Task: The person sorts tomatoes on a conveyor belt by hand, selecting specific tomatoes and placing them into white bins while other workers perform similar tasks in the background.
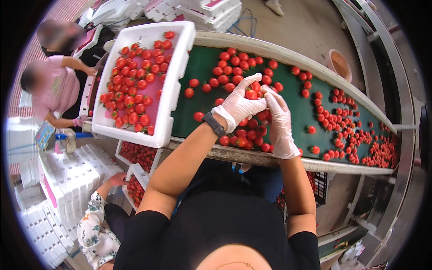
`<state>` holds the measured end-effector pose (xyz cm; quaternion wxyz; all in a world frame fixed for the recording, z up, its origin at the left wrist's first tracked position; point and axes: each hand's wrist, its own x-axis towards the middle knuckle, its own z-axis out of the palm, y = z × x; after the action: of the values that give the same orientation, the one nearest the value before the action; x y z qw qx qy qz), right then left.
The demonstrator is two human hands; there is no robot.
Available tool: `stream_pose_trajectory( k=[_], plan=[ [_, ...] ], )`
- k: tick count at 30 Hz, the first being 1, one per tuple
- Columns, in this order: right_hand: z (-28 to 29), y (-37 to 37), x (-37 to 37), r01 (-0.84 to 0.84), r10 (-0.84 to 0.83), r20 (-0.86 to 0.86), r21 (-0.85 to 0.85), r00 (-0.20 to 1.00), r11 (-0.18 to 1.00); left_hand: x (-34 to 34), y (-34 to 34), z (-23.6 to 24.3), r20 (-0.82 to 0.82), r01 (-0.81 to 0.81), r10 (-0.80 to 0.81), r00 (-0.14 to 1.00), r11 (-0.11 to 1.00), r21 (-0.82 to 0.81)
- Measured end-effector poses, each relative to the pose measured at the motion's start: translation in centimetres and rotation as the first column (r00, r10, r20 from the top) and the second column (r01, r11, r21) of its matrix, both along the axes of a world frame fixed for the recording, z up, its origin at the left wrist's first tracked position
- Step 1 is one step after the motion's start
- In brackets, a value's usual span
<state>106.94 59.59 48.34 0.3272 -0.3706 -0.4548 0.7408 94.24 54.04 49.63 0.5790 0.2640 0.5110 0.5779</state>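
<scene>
Both my hands wear thin white gloves and meet over the green conveyor belt (288,101). My left hand (238,105), with a dark band on its wrist, is closed around a few red cherry tomatoes (251,94). The fingertips of my right hand (281,123) are bent together close beside them; what they pinch, if anything, is hidden. Below my hands a cluster of loose cherry tomatoes (245,137) lies against the belt's near edge. To the left stands a white foam crate (164,121) with a pink liner, partly filled with cherry tomatoes that have green stems.
More cherry tomatoes (375,150) crowd the belt's right end. Metal frame posts (400,103) rise there. An orange bucket (339,65) stands beyond the belt. Stacked white crates (81,175) are at left, near two people. Another person's gloved hand (118,178) touches a crate at lower left.
</scene>
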Motion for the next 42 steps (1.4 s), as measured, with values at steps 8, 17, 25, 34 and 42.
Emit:
stream_pose_trajectory(
  k=[8, 17, 25, 34, 42],
  plan=[
    [9.3, -2.2, -11.5, -0.388, 0.386, 0.037, 0.11, 0.922, 0.915, -8.5, -6.5, 7.9, -0.184, -0.385, 0.475, 0.861, 0.843, 0.376],
    [9.8, -2.5, -13.4, -0.63, 0.663, 0.091, 0.429, 0.743, 0.648, -16.8, -15.0, 6.9, -0.546, -0.574, 0.647, 0.532, 0.75, 0.328],
    [5.8, 3.2, 1.2, -0.324, 0.085, 0.496, 0.42, 0.864, 0.848, -6.1, -13.2, 4.5, -0.669, -0.112, 0.447, 0.594, 0.87, 0.481],
    [1.4, 5.6, 21.8, -0.477, -0.327, 0.934, 0.354, 0.141, 0.805, -0.8, -9.9, -1.2, -0.873, -0.22, -0.487, 0.033, 0.848, -0.482],
    [0.6, 4.4, 22.1, -0.296, -0.345, 0.902, 0.414, 0.259, 0.861, -1.4, -9.4, 1.4, -0.785, -0.222, -0.606, 0.128, 0.753, -0.619]
  ],
)
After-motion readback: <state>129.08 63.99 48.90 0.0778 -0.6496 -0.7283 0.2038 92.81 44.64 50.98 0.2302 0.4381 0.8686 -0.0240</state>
